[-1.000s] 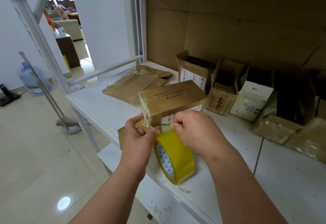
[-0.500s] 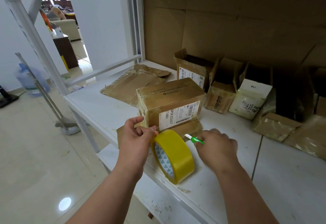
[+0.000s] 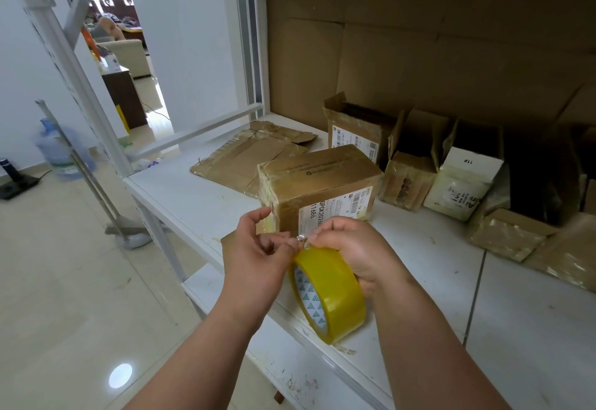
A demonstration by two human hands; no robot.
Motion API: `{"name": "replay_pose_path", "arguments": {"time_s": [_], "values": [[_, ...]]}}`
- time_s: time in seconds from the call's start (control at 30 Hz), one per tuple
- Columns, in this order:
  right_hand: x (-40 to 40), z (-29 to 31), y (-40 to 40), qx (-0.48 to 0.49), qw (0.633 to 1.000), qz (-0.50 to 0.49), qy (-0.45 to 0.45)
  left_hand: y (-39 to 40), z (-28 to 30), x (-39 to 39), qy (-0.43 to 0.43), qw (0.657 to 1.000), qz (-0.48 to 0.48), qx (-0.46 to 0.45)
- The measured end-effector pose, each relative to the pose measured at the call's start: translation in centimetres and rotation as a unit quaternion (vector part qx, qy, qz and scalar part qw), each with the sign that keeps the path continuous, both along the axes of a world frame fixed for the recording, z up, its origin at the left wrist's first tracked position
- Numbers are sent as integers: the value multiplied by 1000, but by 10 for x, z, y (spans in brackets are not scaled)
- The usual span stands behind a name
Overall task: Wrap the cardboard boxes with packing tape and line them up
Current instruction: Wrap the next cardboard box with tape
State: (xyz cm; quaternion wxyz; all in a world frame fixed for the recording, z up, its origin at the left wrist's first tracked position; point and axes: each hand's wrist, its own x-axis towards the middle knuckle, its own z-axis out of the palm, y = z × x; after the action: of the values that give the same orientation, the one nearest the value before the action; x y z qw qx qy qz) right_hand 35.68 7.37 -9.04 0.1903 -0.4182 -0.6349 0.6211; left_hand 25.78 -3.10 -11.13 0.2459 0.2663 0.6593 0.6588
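While the yellow tape roll [image 3: 329,293] stands on edge at the near lip of the white shelf [image 3: 200,196], we have both hands on it. Our right hand [image 3: 351,248] curls over the top of the roll; our left hand [image 3: 258,255] pinches at the tape end where the 2 hands meet, fingertips together. What exactly sits in that pinch is too small to tell. Just beyond, the taped cardboard box [image 3: 319,190] rests on the shelf, label facing us, with 3 opened boxes [image 3: 409,174] further right. Risk from here, we judge: the loose end slips and sticks back onto the roll, or the roll tips off the shelf edge.
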Motion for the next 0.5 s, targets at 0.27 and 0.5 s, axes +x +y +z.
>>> {"name": "replay_pose_path", "arguments": {"time_s": [0.27,0.5], "values": [[6,-5,5,23,999,-32,19,0,13,-31,262,950,136,-98],[10,-10,-1,36,999,-19,36,32,11,-41,413,903,46,-110]]}}
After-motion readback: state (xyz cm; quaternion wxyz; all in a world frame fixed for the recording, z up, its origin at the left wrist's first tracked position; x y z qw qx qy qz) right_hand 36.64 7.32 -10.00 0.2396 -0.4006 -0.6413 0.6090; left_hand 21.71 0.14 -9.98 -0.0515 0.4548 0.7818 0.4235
